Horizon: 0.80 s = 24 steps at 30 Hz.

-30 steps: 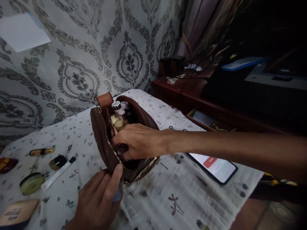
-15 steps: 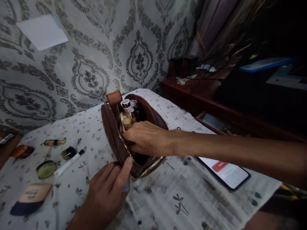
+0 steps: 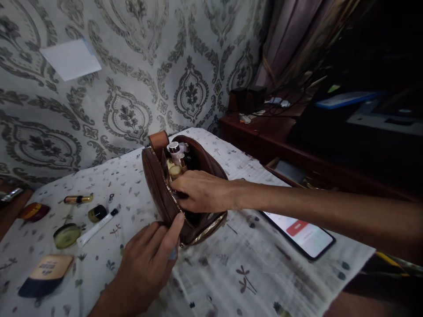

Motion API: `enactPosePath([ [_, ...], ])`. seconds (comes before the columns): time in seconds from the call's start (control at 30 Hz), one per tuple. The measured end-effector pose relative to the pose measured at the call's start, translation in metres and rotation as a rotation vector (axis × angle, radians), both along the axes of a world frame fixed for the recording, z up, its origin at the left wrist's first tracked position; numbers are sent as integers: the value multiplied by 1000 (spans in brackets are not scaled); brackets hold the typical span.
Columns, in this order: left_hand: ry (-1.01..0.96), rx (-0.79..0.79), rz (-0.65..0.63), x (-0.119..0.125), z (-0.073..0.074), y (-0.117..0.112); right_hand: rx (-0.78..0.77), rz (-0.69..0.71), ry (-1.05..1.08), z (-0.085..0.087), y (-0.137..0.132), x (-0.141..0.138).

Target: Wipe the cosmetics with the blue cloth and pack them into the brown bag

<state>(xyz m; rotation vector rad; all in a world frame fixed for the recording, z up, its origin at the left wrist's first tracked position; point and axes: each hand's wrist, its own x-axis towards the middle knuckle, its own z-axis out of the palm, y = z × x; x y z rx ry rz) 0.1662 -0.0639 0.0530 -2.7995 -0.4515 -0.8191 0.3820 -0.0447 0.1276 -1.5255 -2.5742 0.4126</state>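
Right fingers (image 3: 181,184) dipped into bag (image 3: 156,187), left hand (image 3: 145,257) against it

no text that can be read, dark lettering printed on the tan part of a tan-and-navy item (image 3: 46,276) but blurred past reading, pale marks shown on a red button (image 3: 296,228) on the phone (image 3: 312,246), too small to be made out
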Motion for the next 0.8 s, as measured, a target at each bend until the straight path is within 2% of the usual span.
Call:
enactPosePath([
  [0.17, -6, -6, 11, 1, 1, -1, 50, 12, 34, -4, 1, 0],
  [0.37, -15, -2, 16, 0, -2, -2, 61, -80, -39, -7, 4, -8],
  [0.53, -28, 14, 8, 4, 1, -2, 45, -75, -19, -3, 5, -9],
  [0.63, -42, 30, -6, 8, 4, -2, 93, -84, 7, -2, 3, -8],
  [0.8, -50, 48, 11, 9, 2, -2, 128, -86, 22, -7, 8, -9],
])
